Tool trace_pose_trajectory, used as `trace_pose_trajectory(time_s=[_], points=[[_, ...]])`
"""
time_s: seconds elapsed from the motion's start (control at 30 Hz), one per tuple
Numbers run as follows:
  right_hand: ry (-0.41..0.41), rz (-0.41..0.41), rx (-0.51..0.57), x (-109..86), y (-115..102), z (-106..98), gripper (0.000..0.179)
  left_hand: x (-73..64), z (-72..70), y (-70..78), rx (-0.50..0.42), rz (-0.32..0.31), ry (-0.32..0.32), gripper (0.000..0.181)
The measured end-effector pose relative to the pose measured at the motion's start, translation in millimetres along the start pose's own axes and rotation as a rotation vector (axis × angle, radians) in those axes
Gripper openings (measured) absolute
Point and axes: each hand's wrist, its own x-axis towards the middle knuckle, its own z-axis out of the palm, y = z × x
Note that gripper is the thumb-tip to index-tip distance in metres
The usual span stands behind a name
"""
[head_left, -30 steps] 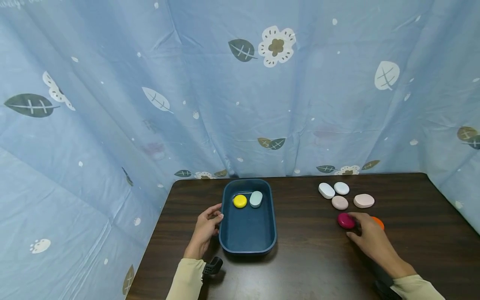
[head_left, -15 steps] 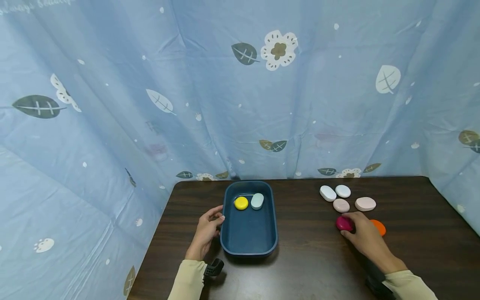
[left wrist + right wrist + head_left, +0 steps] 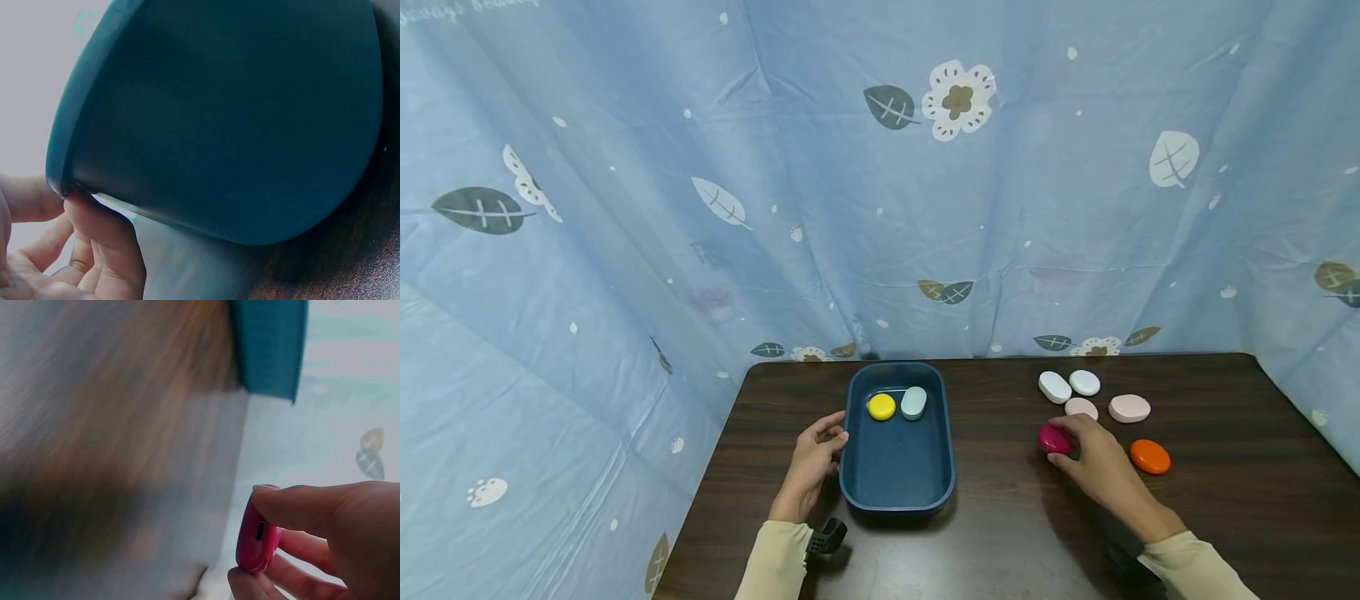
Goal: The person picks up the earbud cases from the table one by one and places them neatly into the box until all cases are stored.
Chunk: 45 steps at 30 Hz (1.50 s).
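My right hand [image 3: 1101, 462] pinches a magenta earbud case [image 3: 1055, 439] between thumb and fingers, left of the other pieces. In the right wrist view a small dark port shows on the side of the case [image 3: 253, 540]. My left hand [image 3: 811, 467] grips the left rim of a dark blue rectangular tray [image 3: 897, 492], finger and thumb at its edge in the left wrist view. Inside the tray, near its far end, lie a round yellow case [image 3: 882, 407] and a pale mint oval case [image 3: 913, 402].
Beyond my right hand lie a white oval case [image 3: 1055, 387], a white round one [image 3: 1085, 382], a pale pink round one [image 3: 1082, 407] and a pink oval one [image 3: 1129, 408]. An orange case [image 3: 1150, 457] is right of the hand. A blue curtain [image 3: 880, 208] hangs behind the table [image 3: 1000, 533].
My right hand has taken hold of the magenta earbud case and moved left with it, uncovering the orange case. My left hand stays at the tray's rim.
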Motion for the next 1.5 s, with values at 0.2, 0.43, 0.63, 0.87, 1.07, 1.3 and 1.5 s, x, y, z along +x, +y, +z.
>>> trace_pose_trajectory(time_s=[0.2, 0.43, 0.63, 0.87, 1.07, 1.3, 1.5], points=[[0.003, -0.045, 0.048, 5.9, -28, 1, 0.048, -0.5, 1.6, -0.4, 0.004, -0.01, -0.006, 0.043], [0.002, -0.088, 0.102, 15.5, -50, 9, 0.048, -0.8, 1.5, 0.6, -0.001, -0.01, -0.001, 0.043], [0.005, -0.107, 0.118, 19.5, -61, 14, 0.047, -0.4, 2.1, 2.0, 0.005, -0.01, -0.008, 0.044], [0.0, -0.135, 0.161, 26.6, -75, 21, 0.046, 0.5, 2.3, 1.0, 0.01, -0.013, 0.003, 0.043], [-0.013, -0.156, 0.191, 38.4, -94, 27, 0.045, 0.4, 0.3, 1.7, 0.006, -0.025, 0.014, 0.043], [-0.077, -0.151, 0.24, 53.8, -123, 40, 0.046, 0.2, 0.8, 2.3, -0.003, -0.021, 0.022, 0.042], [-0.139, -0.182, 0.231, 65.5, -142, 50, 0.046, 0.2, 2.8, 1.6, -0.017, -0.014, 0.011, 0.043]])
